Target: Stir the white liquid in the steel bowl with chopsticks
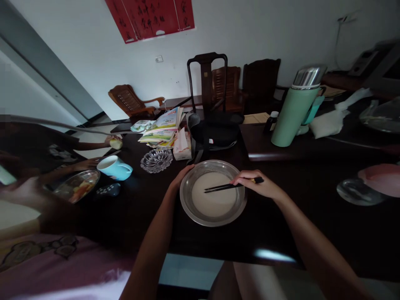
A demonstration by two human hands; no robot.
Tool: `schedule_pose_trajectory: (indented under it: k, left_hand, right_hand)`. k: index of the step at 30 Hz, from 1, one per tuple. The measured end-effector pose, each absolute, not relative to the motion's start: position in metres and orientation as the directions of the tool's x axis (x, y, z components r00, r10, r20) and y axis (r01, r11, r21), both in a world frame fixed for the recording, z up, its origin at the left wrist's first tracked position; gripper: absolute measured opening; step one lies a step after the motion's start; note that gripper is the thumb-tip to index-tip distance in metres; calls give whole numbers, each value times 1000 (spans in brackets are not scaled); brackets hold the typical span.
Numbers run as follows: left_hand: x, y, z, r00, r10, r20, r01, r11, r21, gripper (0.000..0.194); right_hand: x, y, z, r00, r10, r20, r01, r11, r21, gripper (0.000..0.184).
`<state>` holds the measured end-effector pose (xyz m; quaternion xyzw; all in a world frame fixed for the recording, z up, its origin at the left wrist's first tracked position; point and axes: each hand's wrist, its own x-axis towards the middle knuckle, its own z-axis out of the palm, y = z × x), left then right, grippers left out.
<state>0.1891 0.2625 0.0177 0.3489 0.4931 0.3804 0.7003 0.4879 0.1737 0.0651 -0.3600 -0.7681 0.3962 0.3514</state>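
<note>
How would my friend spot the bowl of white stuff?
Over the dark table, find the person's left hand and right hand. Between them sits a round metal bowl. Unlike the glass dish beyond it to the left, it holds whitish liquid under black chopsticks.

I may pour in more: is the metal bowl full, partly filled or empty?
Partly filled: the metal bowl holds pale liquid, with bare inner wall showing above it.

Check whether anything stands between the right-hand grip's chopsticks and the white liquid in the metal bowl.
Nothing visible does. The right-hand grip holds the chopsticks over the uncovered white liquid; the left-hand grip is at the metal bowl's left side, out of their way.
</note>
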Motion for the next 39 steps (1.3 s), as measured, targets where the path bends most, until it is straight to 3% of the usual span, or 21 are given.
schedule_pose_trajectory:
  k: [6, 12, 19, 26, 33, 39]
  left_hand:
    - [189, 263, 17, 261, 858, -443, -177, 494, 852, 21]
    - [189, 264, 17, 286, 859, -424, -199, 486, 851, 23]
    - [190, 263, 20, 282, 853, -440, -175, 497, 850, 30]
    - [190, 260, 22, 268, 855, -444, -176, 496, 850, 32]
    - [187, 263, 17, 263, 866, -425, -158, 473, 867, 28]
    - [186, 265, 13, 246, 860, -446, -174, 492, 853, 22]
  right_hand:
    - [507, 176, 70, -329, 908, 259, 248, 348, -904, 35]
    - [487, 174, 65, -498, 831, 248, 265, 419, -869, 32]
    - [503, 175, 69, -337, 897, 286, 243, 376, -894, 34]
    - [487, 175, 64, -485, 832, 269, 263, 433, -863, 31]
    - [504, 177, 65, -301, 909, 289, 264, 371, -890, 34]
    - [491, 174, 65, -450, 854, 262, 257, 405, -877, 35]
